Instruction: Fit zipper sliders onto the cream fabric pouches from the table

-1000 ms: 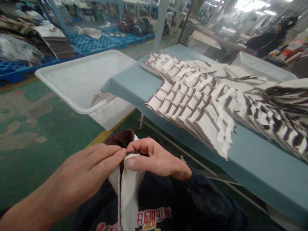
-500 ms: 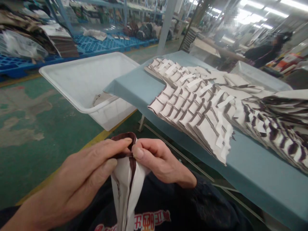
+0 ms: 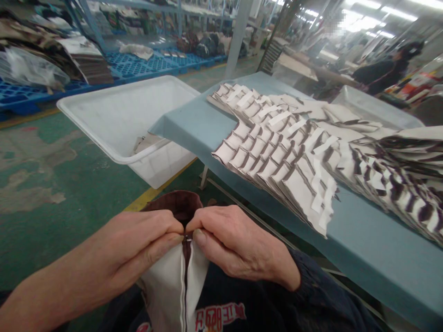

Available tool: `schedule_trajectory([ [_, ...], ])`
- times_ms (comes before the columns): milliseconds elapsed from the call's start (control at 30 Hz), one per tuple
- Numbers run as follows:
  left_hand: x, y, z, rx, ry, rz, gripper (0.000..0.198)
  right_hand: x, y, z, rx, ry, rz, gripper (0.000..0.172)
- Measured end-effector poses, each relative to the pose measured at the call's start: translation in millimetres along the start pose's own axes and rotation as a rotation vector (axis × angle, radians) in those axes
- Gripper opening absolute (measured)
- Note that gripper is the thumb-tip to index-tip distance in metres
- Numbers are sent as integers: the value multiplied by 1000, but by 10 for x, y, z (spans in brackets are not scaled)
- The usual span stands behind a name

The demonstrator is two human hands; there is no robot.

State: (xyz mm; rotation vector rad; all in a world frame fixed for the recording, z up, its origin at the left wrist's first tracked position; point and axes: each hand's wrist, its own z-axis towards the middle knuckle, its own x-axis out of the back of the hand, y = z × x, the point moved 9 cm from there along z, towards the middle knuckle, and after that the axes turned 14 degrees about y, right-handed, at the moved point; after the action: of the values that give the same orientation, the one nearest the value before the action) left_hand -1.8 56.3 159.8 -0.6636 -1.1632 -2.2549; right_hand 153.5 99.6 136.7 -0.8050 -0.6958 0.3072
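A cream fabric piece with dark brown edging hangs in front of my dark top, its brown upper part curved into a loop beyond my fingers. My left hand pinches the left side of its top between thumb and fingers. Close beside it, my right hand pinches the right side in the same way. Between the two thumb tips a small light spot shows on the brown seam. Overlapping stacks of similar cream pieces with brown edges lie on the blue-covered table to the right.
A white plastic tub with a fabric piece inside stands left of the table. Blue pallets hold goods behind it. A metal post rises beyond the table. A person in dark clothes is at the back right.
My left hand has moved from lying over the piece's top to pinching its edge next to my right hand. The brown loop has opened wider, and both hands sit slightly lower.
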Motion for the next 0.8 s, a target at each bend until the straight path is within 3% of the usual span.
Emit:
schedule_trajectory([
  [133, -24, 29, -43, -65, -39, -60, 34, 41, 16, 15, -43, -10, 38, 18],
  [300, -46, 54, 29, -63, -47, -70, 38, 98, 23, 16, -51, -5, 73, 23],
  [567, -180, 2, 172, 127, -211, -179, 38, 122, -15, 5, -71, -11, 88, 34],
  [700, -157, 130, 196, 6, -134, -82, 32, 143, 11, -16, -140, -24, 51, 25],
  [800, -133, 197, 146, -72, -52, -3, 28, 142, -13, -13, -72, 36, -4, 26],
])
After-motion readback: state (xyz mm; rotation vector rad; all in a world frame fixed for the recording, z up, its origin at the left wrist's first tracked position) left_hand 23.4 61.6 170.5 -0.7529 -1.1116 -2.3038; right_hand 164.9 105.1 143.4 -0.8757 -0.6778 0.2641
